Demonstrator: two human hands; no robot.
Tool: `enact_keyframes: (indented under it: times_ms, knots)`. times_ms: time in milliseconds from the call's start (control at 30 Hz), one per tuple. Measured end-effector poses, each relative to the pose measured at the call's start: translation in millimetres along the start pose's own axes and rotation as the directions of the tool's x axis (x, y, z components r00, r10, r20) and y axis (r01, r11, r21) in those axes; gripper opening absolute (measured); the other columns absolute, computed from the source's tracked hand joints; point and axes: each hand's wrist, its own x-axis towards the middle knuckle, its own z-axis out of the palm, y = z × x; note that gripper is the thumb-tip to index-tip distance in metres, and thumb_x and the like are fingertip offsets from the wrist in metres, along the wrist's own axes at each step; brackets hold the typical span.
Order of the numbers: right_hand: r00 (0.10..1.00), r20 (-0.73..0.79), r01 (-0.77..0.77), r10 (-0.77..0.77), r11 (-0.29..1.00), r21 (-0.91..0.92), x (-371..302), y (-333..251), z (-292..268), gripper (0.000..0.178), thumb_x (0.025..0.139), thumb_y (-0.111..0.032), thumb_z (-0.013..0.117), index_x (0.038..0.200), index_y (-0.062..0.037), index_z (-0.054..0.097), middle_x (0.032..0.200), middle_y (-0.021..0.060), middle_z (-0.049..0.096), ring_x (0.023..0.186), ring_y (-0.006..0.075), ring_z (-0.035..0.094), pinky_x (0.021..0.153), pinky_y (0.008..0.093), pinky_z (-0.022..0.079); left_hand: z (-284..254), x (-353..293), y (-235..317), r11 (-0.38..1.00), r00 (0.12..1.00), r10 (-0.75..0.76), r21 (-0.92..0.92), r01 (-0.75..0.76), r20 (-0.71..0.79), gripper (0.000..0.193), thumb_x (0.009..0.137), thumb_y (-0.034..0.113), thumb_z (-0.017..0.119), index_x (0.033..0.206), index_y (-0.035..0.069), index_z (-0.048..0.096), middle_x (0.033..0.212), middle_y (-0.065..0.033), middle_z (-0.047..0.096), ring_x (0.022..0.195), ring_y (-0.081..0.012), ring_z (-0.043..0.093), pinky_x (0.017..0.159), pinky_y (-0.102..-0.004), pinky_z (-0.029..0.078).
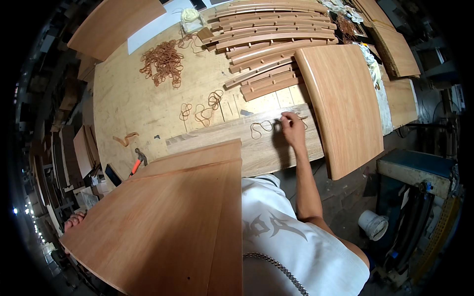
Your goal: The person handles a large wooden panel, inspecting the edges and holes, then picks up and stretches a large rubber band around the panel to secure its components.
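Note:
A large wooden panel [182, 212] with a ridge across its upper part fills the lower left, tilted in front of my body. My left hand [75, 220] grips its left edge; only the fingertips show there. My right hand [294, 130] is over a wood-grain board [222, 140] on the table, its fingers pinched together. Whether something thin is between them cannot be made out. On the board beside these fingers lies a loose brown rubber band [260, 129]; part of another shows just right of the hand.
A curved wooden panel [343, 103] overhangs the table's right side. Behind it are stacked wooden rails with pegs [276, 39]. A heap of rubber bands [163, 64] and a hammer [138, 160] lie on the left. A white bucket [373, 225] stands on the floor at right.

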Motion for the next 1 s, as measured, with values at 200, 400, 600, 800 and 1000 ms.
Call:
enact_keyframes:
  times_ms: [200,400,600,800,1000]
  knots:
    - [0.999,-0.025,0.017,-0.030,0.911,-0.412,-27.2,-10.3,45.1,0.025,0.080,-0.018,0.063,0.099,-0.0016,0.058,0.096,0.0190,0.058,0.083,0.0382,0.059,0.071,0.0451,0.048,-8.0,15.7,-0.1,1.000,1.000,-0.017,-0.010,0.017,0.015,0.088,0.072,0.069,0.056,0.124,-0.002,0.046,0.112,-0.0186,0.054,0.105,-0.0315,0.050,0.095,-0.0475,0.035]
    - [1.000,-0.014,-0.009,0.004,0.912,-0.410,-33.2,6.8,70.2,0.016,0.085,-0.015,0.056,0.094,-0.0025,0.057,0.095,0.0206,0.051,0.073,0.0402,0.059,0.064,0.0485,0.049,-17.0,36.8,-7.3,1.000,0.999,-0.025,-0.015,0.025,0.028,0.087,0.073,0.068,0.056,0.124,-0.002,0.047,0.111,-0.0185,0.055,0.104,-0.0315,0.050,0.094,-0.0475,0.035]
    - [0.990,-0.012,0.131,-0.137,0.965,-0.227,-19.8,-5.3,65.7,0.010,0.084,-0.011,0.053,0.087,-0.0010,0.054,0.093,0.0208,0.053,0.070,0.0399,0.058,0.063,0.0454,0.048,-16.3,51.7,-10.3,0.999,0.998,-0.042,0.001,0.042,0.050,0.087,0.073,0.068,0.056,0.123,-0.002,0.047,0.110,-0.0184,0.055,0.103,-0.0314,0.051,0.094,-0.0474,0.036]
    - [0.904,0.397,-0.061,-0.159,0.870,0.488,31.2,-102.2,-4.1,0.005,0.086,-0.008,0.056,0.089,-0.0037,0.056,0.077,0.0039,0.058,0.074,0.0127,0.058,0.070,0.0257,0.047,-15.2,38.6,-4.1,0.998,0.999,-0.048,0.028,0.048,0.019,0.086,0.073,0.068,0.056,0.123,-0.002,0.047,0.110,-0.0184,0.055,0.102,-0.0313,0.051,0.093,-0.0473,0.037]
    - [0.866,0.410,-0.107,-0.287,0.694,0.712,77.8,-166.8,-67.4,0.025,0.083,-0.009,0.065,0.105,-0.0026,0.056,0.079,0.0009,0.057,0.071,0.0100,0.057,0.067,0.0229,0.046,0.3,34.6,-1.5,0.997,0.999,-0.016,0.071,0.013,0.038,0.086,0.073,0.068,0.056,0.123,-0.002,0.047,0.109,-0.0183,0.055,0.101,-0.0312,0.051,0.092,-0.0473,0.037]
